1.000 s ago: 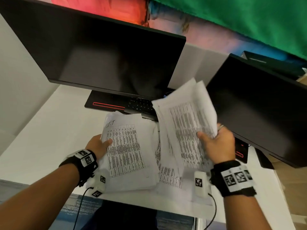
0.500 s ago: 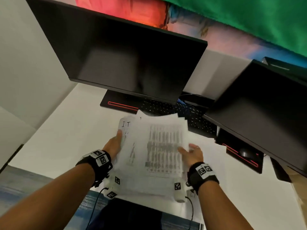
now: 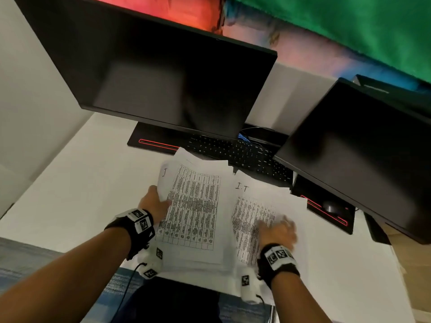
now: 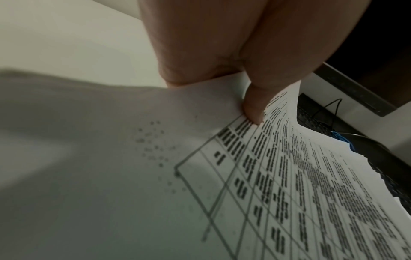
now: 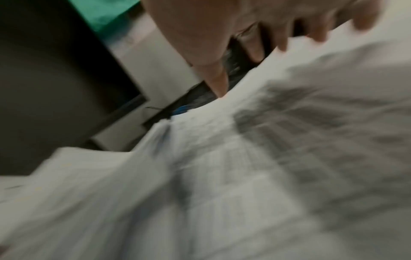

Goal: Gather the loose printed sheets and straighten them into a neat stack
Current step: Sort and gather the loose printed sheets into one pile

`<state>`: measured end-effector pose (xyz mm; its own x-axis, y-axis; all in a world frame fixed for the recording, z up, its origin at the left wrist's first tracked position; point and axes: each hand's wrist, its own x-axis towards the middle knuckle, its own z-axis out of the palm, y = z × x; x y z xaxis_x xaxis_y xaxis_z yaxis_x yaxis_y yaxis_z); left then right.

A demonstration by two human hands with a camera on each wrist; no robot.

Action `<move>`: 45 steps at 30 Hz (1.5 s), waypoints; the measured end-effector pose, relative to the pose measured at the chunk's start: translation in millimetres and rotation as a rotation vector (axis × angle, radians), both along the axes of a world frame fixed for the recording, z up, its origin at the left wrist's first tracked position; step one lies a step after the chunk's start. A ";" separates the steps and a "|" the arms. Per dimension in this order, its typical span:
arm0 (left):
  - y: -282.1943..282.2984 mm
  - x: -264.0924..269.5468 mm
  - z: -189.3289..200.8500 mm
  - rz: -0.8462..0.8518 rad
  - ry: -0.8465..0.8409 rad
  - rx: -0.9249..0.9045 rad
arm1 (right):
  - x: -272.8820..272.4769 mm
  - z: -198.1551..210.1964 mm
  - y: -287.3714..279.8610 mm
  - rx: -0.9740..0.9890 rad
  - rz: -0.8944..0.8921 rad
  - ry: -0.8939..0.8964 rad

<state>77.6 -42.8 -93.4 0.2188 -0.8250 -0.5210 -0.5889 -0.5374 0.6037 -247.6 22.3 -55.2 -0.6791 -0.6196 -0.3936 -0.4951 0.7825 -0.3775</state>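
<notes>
A thick bundle of printed sheets (image 3: 196,206) with table text lies at the desk's near edge. My left hand (image 3: 155,202) grips its left edge, thumb on top of the print, as the left wrist view confirms with the thumb (image 4: 253,107) pressing the sheets (image 4: 289,184). More loose sheets (image 3: 263,201), one marked "I.T", are spread to the right. My right hand (image 3: 277,230) is blurred over them, fingers spread and straight. In the right wrist view the fingers (image 5: 222,82) hover just above the blurred sheets (image 5: 266,158).
Two dark monitors (image 3: 163,73) (image 3: 363,145) lean over the white desk (image 3: 77,187). A black keyboard (image 3: 240,152) lies right behind the sheets. A mouse (image 3: 331,206) sits on a black pad at the right under the second monitor.
The right hand has let go of the bundle it laid onto the left pile and moved right onto the remaining loose sheets. The left hand keeps its grip.
</notes>
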 end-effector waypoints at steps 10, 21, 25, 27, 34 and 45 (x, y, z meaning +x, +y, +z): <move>-11.3 18.7 -27.5 -0.098 -0.016 -0.015 | -66.4 -10.2 15.7 0.057 -0.104 -0.061; -10.6 20.2 -24.7 -0.118 -0.033 -0.013 | -47.9 9.6 -3.4 -0.016 -0.120 -0.318; -10.8 25.5 -29.1 -0.119 -0.016 -0.011 | -32.0 31.1 -1.2 -0.147 -0.123 -0.410; -11.2 26.5 -28.4 -0.132 -0.009 -0.026 | -25.1 59.7 -6.2 -0.232 -0.002 -0.266; -8.3 16.6 -9.6 -0.166 -0.029 -0.056 | -26.8 187.5 -15.5 -0.628 0.223 -0.125; 10.2 -32.9 13.4 -0.320 0.200 0.027 | -3.5 56.1 -14.9 -0.343 -0.023 -0.683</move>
